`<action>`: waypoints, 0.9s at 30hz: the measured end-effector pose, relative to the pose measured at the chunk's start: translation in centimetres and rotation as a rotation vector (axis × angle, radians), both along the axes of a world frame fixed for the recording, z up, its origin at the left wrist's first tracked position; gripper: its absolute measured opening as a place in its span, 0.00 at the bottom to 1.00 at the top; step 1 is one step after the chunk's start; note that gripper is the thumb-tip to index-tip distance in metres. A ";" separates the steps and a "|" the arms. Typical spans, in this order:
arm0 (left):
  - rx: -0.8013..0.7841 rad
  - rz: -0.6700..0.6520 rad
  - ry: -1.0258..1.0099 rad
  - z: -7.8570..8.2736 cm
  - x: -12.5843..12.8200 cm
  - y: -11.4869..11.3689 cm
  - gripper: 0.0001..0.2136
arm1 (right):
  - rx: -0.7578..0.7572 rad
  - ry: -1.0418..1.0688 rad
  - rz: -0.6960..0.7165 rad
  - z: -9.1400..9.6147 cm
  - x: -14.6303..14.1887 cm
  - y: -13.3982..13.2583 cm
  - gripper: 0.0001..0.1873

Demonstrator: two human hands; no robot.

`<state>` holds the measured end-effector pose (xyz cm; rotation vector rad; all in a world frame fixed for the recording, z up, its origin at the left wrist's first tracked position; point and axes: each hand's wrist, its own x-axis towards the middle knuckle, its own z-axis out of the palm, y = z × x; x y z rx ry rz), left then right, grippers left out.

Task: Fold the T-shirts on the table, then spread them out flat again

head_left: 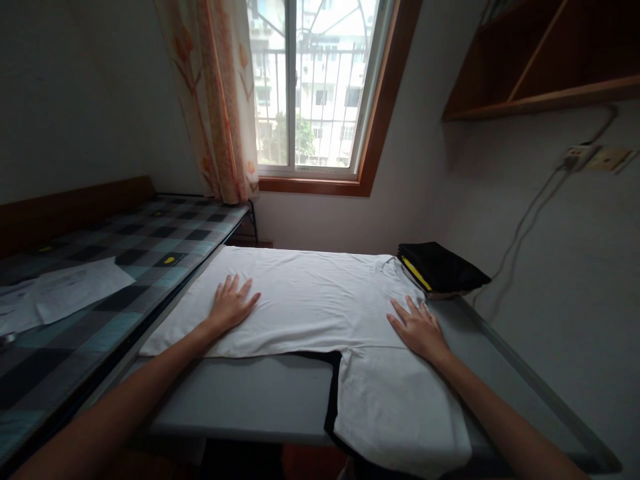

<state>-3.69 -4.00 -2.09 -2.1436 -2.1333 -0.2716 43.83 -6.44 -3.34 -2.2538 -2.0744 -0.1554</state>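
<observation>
A white T-shirt (pixel 310 300) lies spread sideways on a grey table, its near sleeve hanging toward the front edge. Black fabric shows from beneath it along the near side and the sleeve. My left hand (pixel 233 301) rests flat on the shirt's left part with fingers spread. On the right, near the shirt's shoulder and collar end, my right hand (pixel 418 328) also presses flat with fingers apart. Neither hand grips anything. Just beyond my right hand sits a stack of folded black cloth (pixel 445 267) with a yellow strip between its layers.
The grey table (pixel 250 393) stands against the right wall. On the left is a bed with a checked mattress (pixel 160 233) and papers (pixel 83 287) on it. A curtain (pixel 220 100) hangs by the window. Cables run from a wall socket (pixel 577 157) below a wooden shelf (pixel 540 100).
</observation>
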 end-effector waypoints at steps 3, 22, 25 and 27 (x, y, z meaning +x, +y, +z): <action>-0.101 0.084 0.028 -0.2 -5.0 -1.1 0.31 | 0.000 0.000 -0.002 0.1 -0.1 0.1 0.31; -0.125 0.105 0.039 -0.7 -7.3 1.2 0.35 | -0.046 -0.003 0.095 0.5 -0.8 3.7 0.33; -0.138 0.120 0.043 -0.5 -7.2 2.1 0.35 | -0.076 0.008 0.103 0.7 -1.1 5.3 0.33; -0.140 0.127 0.045 -0.5 -7.1 2.7 0.35 | -0.081 0.019 0.110 0.8 -1.2 6.4 0.34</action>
